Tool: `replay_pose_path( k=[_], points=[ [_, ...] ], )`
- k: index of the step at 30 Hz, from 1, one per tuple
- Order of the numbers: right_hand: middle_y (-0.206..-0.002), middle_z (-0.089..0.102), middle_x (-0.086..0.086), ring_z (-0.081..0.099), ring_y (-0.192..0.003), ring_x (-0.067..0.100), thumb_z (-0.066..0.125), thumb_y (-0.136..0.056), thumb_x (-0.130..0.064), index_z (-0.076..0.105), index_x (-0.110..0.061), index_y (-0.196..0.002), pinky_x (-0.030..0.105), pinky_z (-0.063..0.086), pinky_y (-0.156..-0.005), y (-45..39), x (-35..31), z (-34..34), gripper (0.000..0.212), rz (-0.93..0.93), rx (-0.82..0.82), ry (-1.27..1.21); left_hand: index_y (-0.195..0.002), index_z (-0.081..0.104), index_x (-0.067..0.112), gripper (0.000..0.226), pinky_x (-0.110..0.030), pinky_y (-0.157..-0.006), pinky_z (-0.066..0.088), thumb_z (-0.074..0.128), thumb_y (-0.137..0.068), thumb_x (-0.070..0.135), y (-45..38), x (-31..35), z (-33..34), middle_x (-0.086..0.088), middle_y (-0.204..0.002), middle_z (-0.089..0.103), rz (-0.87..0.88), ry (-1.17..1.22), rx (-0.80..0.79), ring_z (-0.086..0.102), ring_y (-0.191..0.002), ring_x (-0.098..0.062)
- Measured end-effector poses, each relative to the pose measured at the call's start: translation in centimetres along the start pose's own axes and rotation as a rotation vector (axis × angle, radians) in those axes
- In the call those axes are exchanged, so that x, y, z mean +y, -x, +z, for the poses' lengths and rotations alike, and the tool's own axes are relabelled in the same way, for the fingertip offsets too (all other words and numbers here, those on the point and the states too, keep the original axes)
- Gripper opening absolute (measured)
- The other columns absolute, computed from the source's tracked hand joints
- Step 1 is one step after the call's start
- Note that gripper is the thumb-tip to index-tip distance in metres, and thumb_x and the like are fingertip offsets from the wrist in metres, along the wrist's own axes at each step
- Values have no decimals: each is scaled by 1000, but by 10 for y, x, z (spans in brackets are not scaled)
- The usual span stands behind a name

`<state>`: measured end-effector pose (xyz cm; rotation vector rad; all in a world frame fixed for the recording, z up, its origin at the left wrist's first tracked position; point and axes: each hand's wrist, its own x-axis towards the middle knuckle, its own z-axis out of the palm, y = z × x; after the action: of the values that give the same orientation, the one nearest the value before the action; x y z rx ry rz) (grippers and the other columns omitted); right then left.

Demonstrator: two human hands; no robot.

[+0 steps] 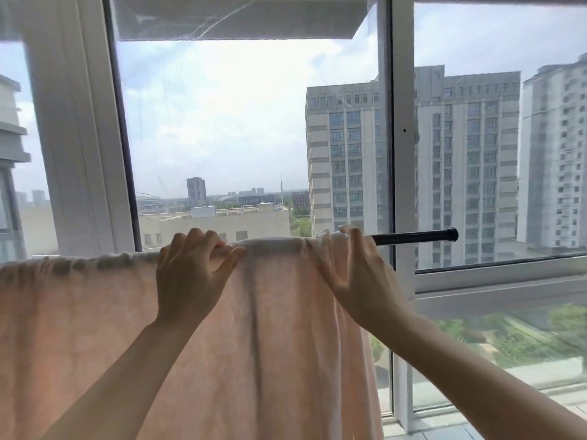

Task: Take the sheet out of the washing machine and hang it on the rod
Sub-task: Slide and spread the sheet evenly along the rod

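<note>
A pale pink sheet (270, 328) hangs draped over a black rod (413, 237) that runs across the window. The cloth covers the rod from the left edge of the view to just right of centre, and only the rod's right end shows bare. My left hand (193, 274) grips the sheet's top fold on the rod, fingers curled over it and thumb pinching. My right hand (359, 268) grips the bunched right edge of the sheet at the rod. The washing machine is out of view.
Close behind the rod stands a large window with white frames (403, 154). A thick white post (79, 138) rises at the left. The window sill (495, 290) runs along the right below the rod. Tall buildings show outside.
</note>
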<state>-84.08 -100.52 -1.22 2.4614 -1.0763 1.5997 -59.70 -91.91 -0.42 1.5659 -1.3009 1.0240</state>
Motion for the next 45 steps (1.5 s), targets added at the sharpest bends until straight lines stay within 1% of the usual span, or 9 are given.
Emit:
replay_pose_path(
  k=[5,10,23,29,32,35,37,39,45],
  points=[
    [-109,46,7,57,-75,26,55,-91,-50,28,-22,-122,40,51,-62,-11,-21,7,49,83,-50,-8,-81,55,24,39,-35,-73,36,46,-89,61,-3,-1,1,9,-85,53,-2,13,-18,47,-83,-17],
    [-107,49,5,48,-63,21,47,-99,-25,43,-26,-119,30,37,-55,-20,-27,15,20,47,-34,178,-83,59,25,37,-34,-70,37,49,-89,60,-3,-3,-3,11,-84,54,9,0,-34,47,-81,-15],
    [-89,59,5,59,-73,23,61,-92,-37,65,-14,-90,37,51,-67,-57,-6,-29,23,39,99,158,-79,55,20,17,-32,-72,34,57,-96,24,-6,3,-17,10,-78,57,-152,128,-26,51,-75,-16],
    [-91,70,5,66,-78,19,68,-83,-47,67,-12,-103,36,56,-71,-38,14,-34,40,44,2,52,-83,53,12,15,-32,-63,34,52,-98,14,-5,4,-15,0,-83,55,-241,218,57,52,-73,-23],
    [-96,70,8,66,-79,20,61,-93,-29,62,-13,-109,37,56,-72,-33,21,-32,23,27,-2,68,-95,58,9,10,-28,-66,39,50,-95,4,-4,8,-19,-2,-96,61,-253,255,44,58,-81,-22],
    [-101,68,8,64,-81,19,60,-94,-20,61,-11,-111,25,52,-69,-31,22,-30,19,11,-27,87,-118,60,15,35,-41,-81,52,52,-88,-2,-2,17,-20,-1,-115,65,-162,164,-30,60,-100,-24],
    [-100,67,7,59,-78,16,58,-95,-19,60,-10,-111,16,42,-62,-32,20,-29,19,9,-42,100,-120,63,18,39,-46,-92,49,54,-86,0,-1,28,-17,1,-115,66,-94,102,-81,58,-106,-24],
    [-96,66,5,59,-74,17,55,-96,-24,59,-14,-108,22,42,-60,-31,18,-29,16,2,-44,155,-122,63,19,38,-42,-96,46,56,-88,4,-2,43,-11,5,-115,66,17,129,-144,58,-108,-20],
    [-78,54,-3,58,-63,17,58,-90,-45,42,-25,-96,37,55,-59,-29,22,-26,26,-34,-56,275,-113,69,24,26,-37,-81,49,52,-96,35,-9,79,12,13,-109,63,144,98,-181,47,-98,-14]
  ],
)
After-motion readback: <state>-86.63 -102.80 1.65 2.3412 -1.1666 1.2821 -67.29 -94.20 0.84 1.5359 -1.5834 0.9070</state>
